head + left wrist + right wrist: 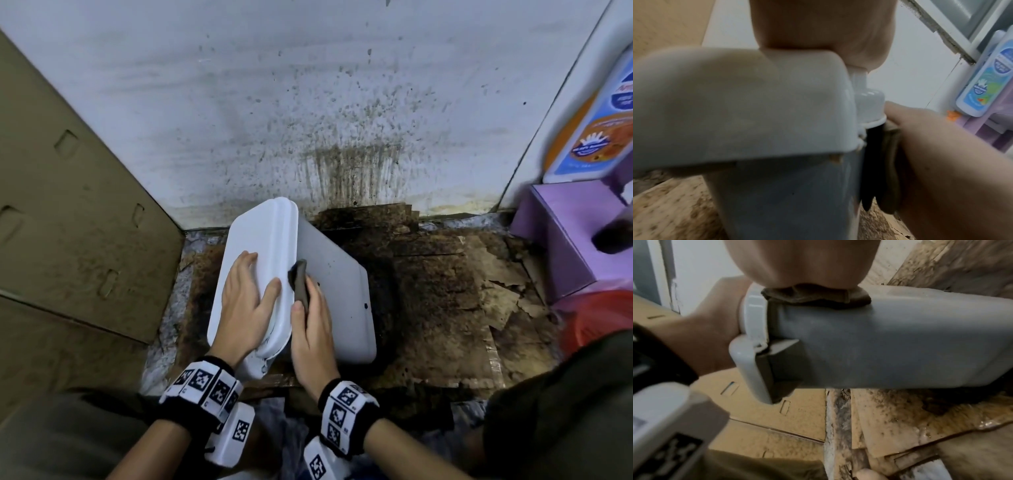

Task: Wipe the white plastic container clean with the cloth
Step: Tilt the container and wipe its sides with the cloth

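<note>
The white plastic container [337, 291] lies tilted on its side on dirty cardboard, its lid [267, 233] facing left. My left hand [246, 294] rests flat on the lid with straight fingers. Just right of the lid rim, my right hand [311, 318] holds a dark cloth [299, 281] between thumb and fingers and presses it on the container's side wall. The left wrist view shows the cloth [890, 162] squeezed between the right hand [941, 154] and the container [756, 97]. In the right wrist view the cloth [813, 296] sits on the grey-looking wall [879, 345] under the hand [797, 261].
A stained white wall [342, 102] stands behind. Brown cardboard sheets [68, 222] lean at the left. Wet, soiled cardboard [445, 291] covers the floor. At the right are a purple box [565, 246], a labelled bottle [596, 130] and something red [603, 318].
</note>
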Available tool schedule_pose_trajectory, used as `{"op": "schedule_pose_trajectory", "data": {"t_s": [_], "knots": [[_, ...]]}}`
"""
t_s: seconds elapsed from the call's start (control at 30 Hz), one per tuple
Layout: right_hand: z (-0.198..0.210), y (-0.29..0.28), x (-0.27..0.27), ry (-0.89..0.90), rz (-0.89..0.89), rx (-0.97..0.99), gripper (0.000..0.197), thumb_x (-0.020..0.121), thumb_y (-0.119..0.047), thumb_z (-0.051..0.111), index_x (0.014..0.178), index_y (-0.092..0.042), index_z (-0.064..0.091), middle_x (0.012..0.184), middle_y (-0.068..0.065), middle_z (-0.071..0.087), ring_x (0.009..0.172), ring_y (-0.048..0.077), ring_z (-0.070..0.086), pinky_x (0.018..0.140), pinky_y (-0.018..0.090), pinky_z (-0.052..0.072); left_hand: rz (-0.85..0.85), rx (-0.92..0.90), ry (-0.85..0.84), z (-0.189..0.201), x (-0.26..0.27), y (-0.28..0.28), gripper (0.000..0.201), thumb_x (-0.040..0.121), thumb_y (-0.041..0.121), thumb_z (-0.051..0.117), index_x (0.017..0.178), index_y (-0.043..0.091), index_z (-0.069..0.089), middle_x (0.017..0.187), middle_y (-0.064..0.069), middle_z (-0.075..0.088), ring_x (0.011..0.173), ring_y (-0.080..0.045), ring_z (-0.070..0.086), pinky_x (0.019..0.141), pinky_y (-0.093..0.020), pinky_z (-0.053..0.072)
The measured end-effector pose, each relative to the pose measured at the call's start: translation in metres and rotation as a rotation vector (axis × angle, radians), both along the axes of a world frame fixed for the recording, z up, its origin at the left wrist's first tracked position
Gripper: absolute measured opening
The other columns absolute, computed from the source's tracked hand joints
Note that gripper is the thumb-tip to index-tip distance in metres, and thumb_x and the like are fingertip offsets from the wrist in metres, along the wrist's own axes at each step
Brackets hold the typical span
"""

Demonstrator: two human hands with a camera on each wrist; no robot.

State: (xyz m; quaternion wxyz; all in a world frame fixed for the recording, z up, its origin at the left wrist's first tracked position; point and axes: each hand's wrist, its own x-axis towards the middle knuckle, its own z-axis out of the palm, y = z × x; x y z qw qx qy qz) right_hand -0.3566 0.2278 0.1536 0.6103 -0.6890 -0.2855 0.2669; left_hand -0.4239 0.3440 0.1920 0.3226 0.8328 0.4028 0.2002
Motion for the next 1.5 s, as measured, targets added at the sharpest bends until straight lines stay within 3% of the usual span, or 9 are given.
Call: {"op": "schedule_pose_trajectory", "data": {"t_s": [0.4,0.5,0.7,0.77,0.9,1.0,1.1,1.23,1.5], "knots": [[-0.043,-0.003,0.014,-0.170,0.073,-0.046,0.051,0.107,-0.036,0.028,0.156,-0.036,0.014,0.165,-0.014,0.018,0.150,0.000,0.017,0.122,0.019,0.011,0.018,-0.048,-0.041,-0.002,-0.010,0.010,0.072,0.093,0.055,0.040,0.152,0.016,0.026,0.158,-0.003,0.028,0.149,-0.019,0.024,0.124,-0.044,0.021],[-0.077,-0.012,0.030,-0.133,0.056,-0.113,0.052,0.107,-0.034,0.029,0.157,-0.033,0.015,0.164,-0.014,0.018,0.149,-0.003,0.016,0.121,0.016,0.008,0.018,-0.079,-0.059,-0.004,-0.013,0.014,0.073,0.092,0.056,0.040,0.152,0.017,0.025,0.156,0.002,0.027,0.147,-0.013,0.023,0.124,-0.045,0.022],[-0.140,-0.023,0.073,0.093,-0.069,-0.416,0.056,0.109,-0.033,0.028,0.160,-0.019,0.009,0.168,0.003,0.012,0.154,0.018,0.013,0.123,0.026,0.006,0.018,-0.091,-0.084,-0.007,-0.020,0.020,0.072,0.092,0.056,0.043,0.150,0.018,0.028,0.152,0.004,0.031,0.145,-0.013,0.028,0.123,-0.047,0.024],[-0.138,-0.024,0.077,0.110,-0.069,-0.435,0.056,0.109,-0.031,0.027,0.160,-0.018,0.008,0.168,0.004,0.010,0.154,0.018,0.011,0.125,0.030,0.004,0.020,-0.093,-0.081,-0.008,-0.020,0.021,0.072,0.091,0.057,0.043,0.150,0.018,0.028,0.152,0.000,0.031,0.146,-0.015,0.028,0.123,-0.048,0.024],[-0.120,-0.017,0.064,0.066,-0.025,-0.399,0.053,0.110,-0.021,0.024,0.160,-0.016,0.006,0.168,0.002,0.004,0.154,0.013,-0.001,0.121,0.022,-0.007,0.010,-0.085,-0.066,-0.007,-0.018,0.020,0.076,0.090,0.058,0.041,0.151,0.016,0.026,0.153,0.003,0.029,0.146,-0.016,0.026,0.123,-0.048,0.022],[-0.103,-0.005,0.048,0.064,-0.051,-0.295,0.054,0.110,-0.025,0.026,0.160,-0.026,0.008,0.168,-0.006,0.004,0.148,-0.001,-0.004,0.123,0.025,-0.005,0.006,-0.077,-0.045,-0.006,-0.016,0.018,0.077,0.090,0.058,0.041,0.152,0.016,0.025,0.150,0.009,0.026,0.146,-0.014,0.024,0.124,-0.045,0.021],[-0.071,0.005,0.030,0.078,-0.013,-0.173,0.052,0.109,-0.028,0.030,0.157,-0.035,0.012,0.162,-0.021,0.003,0.148,-0.007,-0.003,0.126,0.027,-0.001,0.013,-0.076,-0.033,-0.004,-0.015,0.017,0.076,0.090,0.055,0.041,0.152,0.015,0.025,0.155,0.002,0.027,0.147,-0.016,0.023,0.124,-0.045,0.020],[-0.033,0.008,0.010,-0.072,0.123,-0.058,0.050,0.107,-0.035,0.026,0.152,-0.041,0.006,0.165,-0.019,0.004,0.148,-0.011,-0.005,0.122,0.018,-0.002,0.016,-0.086,-0.022,-0.001,-0.014,0.013,0.070,0.094,0.046,0.044,0.153,0.015,0.024,0.158,-0.002,0.026,0.147,-0.017,0.023,0.123,-0.043,0.020],[-0.073,-0.016,0.043,-0.135,0.210,-0.127,0.053,0.110,-0.031,0.024,0.160,-0.028,0.004,0.166,-0.019,-0.001,0.152,-0.004,-0.004,0.122,0.017,-0.001,0.002,-0.078,-0.033,0.001,-0.011,0.009,0.068,0.093,0.046,0.045,0.151,0.016,0.026,0.157,-0.002,0.027,0.147,-0.015,0.023,0.121,-0.035,0.018]]}}
